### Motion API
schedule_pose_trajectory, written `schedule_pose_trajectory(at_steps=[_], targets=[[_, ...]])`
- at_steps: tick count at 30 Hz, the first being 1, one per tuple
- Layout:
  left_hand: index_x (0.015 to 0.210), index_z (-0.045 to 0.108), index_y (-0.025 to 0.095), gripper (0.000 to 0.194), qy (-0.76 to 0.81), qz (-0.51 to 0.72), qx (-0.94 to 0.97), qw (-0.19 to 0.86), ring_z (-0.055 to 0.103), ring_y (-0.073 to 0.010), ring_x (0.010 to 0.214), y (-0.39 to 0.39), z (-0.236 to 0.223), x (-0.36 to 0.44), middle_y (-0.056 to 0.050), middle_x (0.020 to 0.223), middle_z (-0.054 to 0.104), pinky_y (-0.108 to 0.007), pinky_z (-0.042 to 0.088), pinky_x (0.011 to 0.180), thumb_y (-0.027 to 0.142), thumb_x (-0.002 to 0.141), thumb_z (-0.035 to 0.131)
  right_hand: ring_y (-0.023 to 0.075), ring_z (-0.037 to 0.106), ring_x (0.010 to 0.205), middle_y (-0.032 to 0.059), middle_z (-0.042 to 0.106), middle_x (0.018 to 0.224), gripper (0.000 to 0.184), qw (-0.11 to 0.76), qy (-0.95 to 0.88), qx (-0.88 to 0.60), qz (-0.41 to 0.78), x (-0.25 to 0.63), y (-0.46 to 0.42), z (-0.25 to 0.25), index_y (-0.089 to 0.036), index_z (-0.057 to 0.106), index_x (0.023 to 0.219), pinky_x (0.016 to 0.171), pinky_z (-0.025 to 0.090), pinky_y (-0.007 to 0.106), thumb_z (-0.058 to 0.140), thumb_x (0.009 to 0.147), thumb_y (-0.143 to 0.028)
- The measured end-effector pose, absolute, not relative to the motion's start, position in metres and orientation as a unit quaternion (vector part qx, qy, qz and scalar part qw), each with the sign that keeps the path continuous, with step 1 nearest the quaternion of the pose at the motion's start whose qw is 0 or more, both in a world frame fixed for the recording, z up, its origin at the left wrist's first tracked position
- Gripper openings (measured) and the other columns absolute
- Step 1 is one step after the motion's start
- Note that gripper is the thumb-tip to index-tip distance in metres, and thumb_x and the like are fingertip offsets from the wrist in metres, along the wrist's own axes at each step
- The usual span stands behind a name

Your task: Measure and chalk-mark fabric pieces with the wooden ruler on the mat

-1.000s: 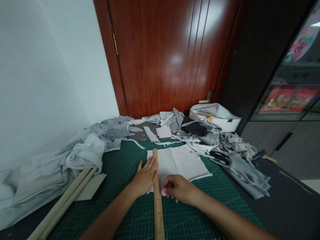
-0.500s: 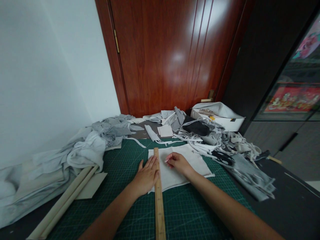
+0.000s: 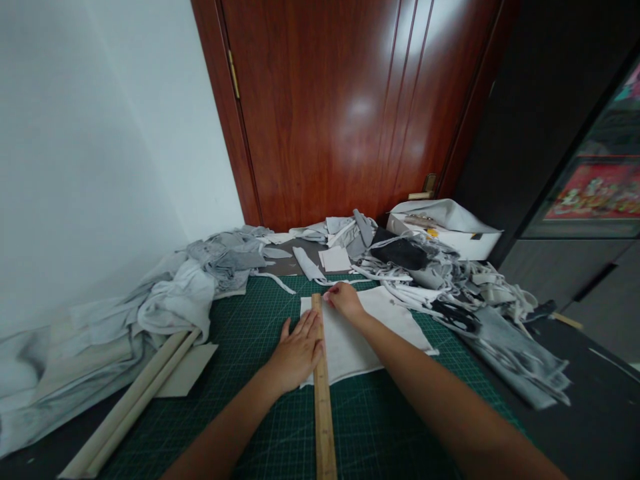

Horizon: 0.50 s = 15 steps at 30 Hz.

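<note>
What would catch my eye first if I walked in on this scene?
Probably the two hands at the centre: the left hand presses flat on a wooden ruler laid across a white fabric piece on the green cutting mat, while the right hand pinches something small at the ruler's far end. Behind them looms a glossy reddish door, with grey fabric scraps heaped along the mat's far edge.
</note>
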<state>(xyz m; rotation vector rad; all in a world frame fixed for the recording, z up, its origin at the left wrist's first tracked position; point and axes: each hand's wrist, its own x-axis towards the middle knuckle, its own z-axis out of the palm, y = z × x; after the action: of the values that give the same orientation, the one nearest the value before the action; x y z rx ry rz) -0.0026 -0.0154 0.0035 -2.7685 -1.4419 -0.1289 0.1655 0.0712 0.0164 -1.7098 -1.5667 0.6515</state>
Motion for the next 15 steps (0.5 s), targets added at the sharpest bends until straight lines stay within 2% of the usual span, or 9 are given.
schedule_pose_trajectory(at_steps=[7,15], targets=[[0.146,0.027,0.011,0.053,-0.457,-0.049,-0.888,0.009,0.020,-0.0237,0.142,-0.015,0.003,-0.003,-0.012,0.154,0.024,-0.054,0.017,0.112,0.029,0.096,0.026,0.0197,0.067,0.087,0.0103,0.073,0.086,0.009,0.315,-0.625,-0.687,0.193,0.158,0.083,0.017,-0.013,0.073,0.080,0.070,0.041,0.022,0.064,0.077,-0.015],[0.146,0.029,0.014,0.053,-0.457,-0.052,-0.888,0.010,0.022,-0.0234,0.142,-0.015,0.002,-0.003,-0.012,0.154,0.025,-0.053,0.017,0.112,0.030,0.096,0.027,0.0218,0.066,0.094,0.0136,0.072,0.097,0.016,0.283,-0.640,-0.698,0.152,0.153,0.079,0.018,-0.011,0.070,0.093,0.072,0.042,0.024,0.059,0.081,-0.014]])
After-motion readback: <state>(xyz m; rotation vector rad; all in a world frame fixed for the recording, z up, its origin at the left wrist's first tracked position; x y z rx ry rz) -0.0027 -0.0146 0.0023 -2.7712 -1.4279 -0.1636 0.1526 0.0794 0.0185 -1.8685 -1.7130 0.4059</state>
